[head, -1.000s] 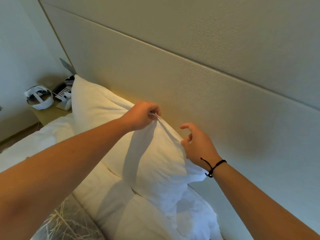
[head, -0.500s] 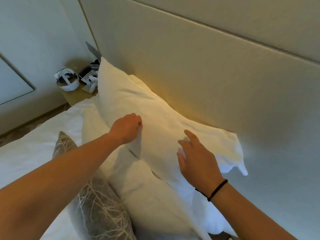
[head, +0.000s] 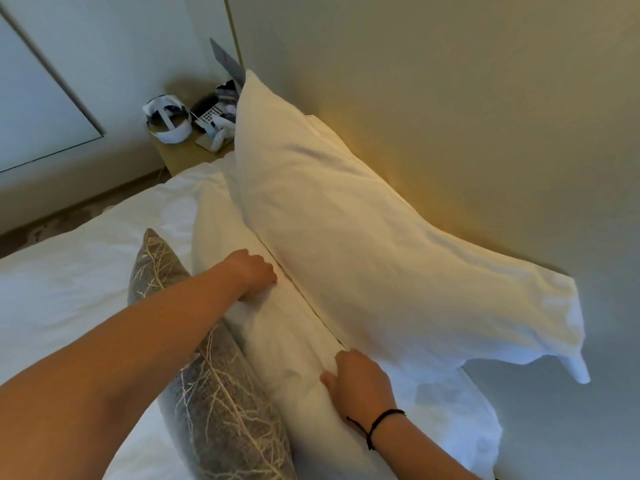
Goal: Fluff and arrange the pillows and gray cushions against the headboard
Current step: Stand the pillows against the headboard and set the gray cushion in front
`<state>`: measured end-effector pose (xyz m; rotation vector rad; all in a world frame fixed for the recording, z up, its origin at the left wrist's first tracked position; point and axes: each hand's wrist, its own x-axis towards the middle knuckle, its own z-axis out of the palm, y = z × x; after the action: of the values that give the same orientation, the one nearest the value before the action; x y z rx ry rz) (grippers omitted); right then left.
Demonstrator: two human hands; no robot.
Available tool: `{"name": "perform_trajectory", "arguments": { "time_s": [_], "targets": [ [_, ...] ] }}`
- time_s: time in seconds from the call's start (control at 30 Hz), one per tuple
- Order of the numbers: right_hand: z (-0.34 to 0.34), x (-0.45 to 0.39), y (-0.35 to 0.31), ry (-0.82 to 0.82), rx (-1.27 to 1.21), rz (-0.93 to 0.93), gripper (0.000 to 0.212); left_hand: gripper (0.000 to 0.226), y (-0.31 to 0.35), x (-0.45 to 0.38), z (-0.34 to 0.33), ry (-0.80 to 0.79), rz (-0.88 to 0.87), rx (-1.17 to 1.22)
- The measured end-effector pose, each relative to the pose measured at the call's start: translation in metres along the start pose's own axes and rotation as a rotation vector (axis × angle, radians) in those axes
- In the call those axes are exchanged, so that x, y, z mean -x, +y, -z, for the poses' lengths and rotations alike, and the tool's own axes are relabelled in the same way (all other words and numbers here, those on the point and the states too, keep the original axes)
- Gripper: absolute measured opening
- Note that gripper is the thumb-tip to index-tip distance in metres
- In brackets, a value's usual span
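Observation:
A white back pillow [head: 346,237] leans against the beige headboard [head: 450,98]. In front of it stands a second white pillow [head: 287,341]. My left hand [head: 254,273] grips the top edge of this front pillow, fingers curled into the gap between the two pillows. My right hand [head: 360,386], with a black cord at the wrist, clasps the same edge lower down, fingertips tucked behind it. A gray cushion [head: 214,393] with a pale branch pattern stands against the front pillow's near side, under my left forearm.
A wooden nightstand [head: 180,154] at the bed's far corner holds a white headset [head: 168,121], a phone and small items. White bedding [head: 69,289] covers the mattress on the left. The wall and floor lie beyond.
Both hands left the back pillow and came down onto the front pillow's top edge. The view tilted down, so more of the gray cushion shows.

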<state>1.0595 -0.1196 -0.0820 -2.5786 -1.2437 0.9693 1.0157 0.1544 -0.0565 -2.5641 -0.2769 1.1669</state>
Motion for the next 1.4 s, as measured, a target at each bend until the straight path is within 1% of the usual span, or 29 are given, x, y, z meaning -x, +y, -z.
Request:
{"name": "perform_trajectory", "arguments": {
  "time_s": [0.03,0.1,0.17,0.33,0.43,0.53,0.63,0.73,0.83,0.9,0.93,0.97,1.0,1.03,1.07,1.13,1.17,1.23,1.33,1.4],
  "targets": [
    [-0.001,-0.002,-0.004,0.025,0.002,0.02,0.027,0.043,-0.002,-0.001,-0.004,0.027,-0.006,-0.049],
    [-0.003,-0.005,-0.011,0.061,-0.005,0.053,0.024,0.033,-0.005,-0.002,-0.011,0.096,-0.02,-0.147],
    [-0.002,-0.004,-0.015,0.09,-0.025,0.077,0.023,0.024,-0.014,0.0,-0.013,0.147,-0.021,-0.187],
    [-0.004,0.008,-0.033,0.172,-0.072,0.124,0.021,0.018,-0.058,0.024,-0.003,0.184,-0.02,-0.139],
    [0.004,-0.001,-0.052,0.268,-0.144,0.187,0.022,0.019,-0.095,0.038,0.007,0.208,0.041,-0.037],
    [0.016,-0.022,-0.064,0.27,-0.16,0.182,0.022,0.02,-0.12,0.041,0.016,0.258,0.094,0.018],
    [0.019,-0.035,-0.065,0.23,-0.152,0.108,0.021,0.019,-0.108,0.033,0.017,0.271,0.153,0.008],
    [0.014,-0.037,-0.058,0.213,-0.185,0.057,0.026,0.021,-0.078,0.022,0.009,0.261,0.103,0.04],
    [0.014,-0.029,-0.05,0.176,-0.241,0.031,0.041,0.024,-0.068,0.02,0.007,0.232,0.012,0.108],
    [0.016,-0.021,-0.045,0.129,-0.254,0.02,0.051,0.015,-0.07,0.022,0.011,0.207,-0.008,0.187],
    [0.018,-0.017,-0.043,0.103,-0.268,0.013,0.053,0.014,-0.072,0.024,0.013,0.188,-0.009,0.263],
    [0.02,-0.013,-0.041,0.083,-0.289,0.016,0.051,0.017,-0.072,0.025,0.015,0.165,-0.011,0.344],
    [0.023,-0.009,-0.038,0.074,-0.31,0.033,0.042,0.021,-0.071,0.026,0.017,0.145,-0.025,0.399],
    [0.027,-0.006,-0.035,0.077,-0.332,0.058,0.031,0.024,-0.069,0.027,0.02,0.134,-0.044,0.418],
    [0.031,-0.002,-0.032,0.085,-0.358,0.083,0.03,0.027,-0.065,0.027,0.023,0.132,-0.062,0.41],
    [0.039,0.005,-0.024,0.103,-0.403,0.122,0.039,0.022,-0.059,0.027,0.029,0.183,-0.092,0.381],
    [0.042,0.01,-0.019,0.116,-0.421,0.132,0.039,0.02,-0.057,0.027,0.033,0.23,-0.097,0.377],
    [0.045,0.018,-0.008,0.119,-0.417,0.14,0.033,0.022,-0.055,0.027,0.037,0.333,-0.084,0.343],
    [0.04,0.028,0.008,0.084,-0.34,0.116,0.028,0.023,-0.054,0.024,0.038,0.431,-0.047,0.248],
    [0.034,0.033,0.017,0.144,-0.25,0.082,0.031,0.023,-0.05,0.021,0.035,0.46,0.002,0.237]
  ]
}}
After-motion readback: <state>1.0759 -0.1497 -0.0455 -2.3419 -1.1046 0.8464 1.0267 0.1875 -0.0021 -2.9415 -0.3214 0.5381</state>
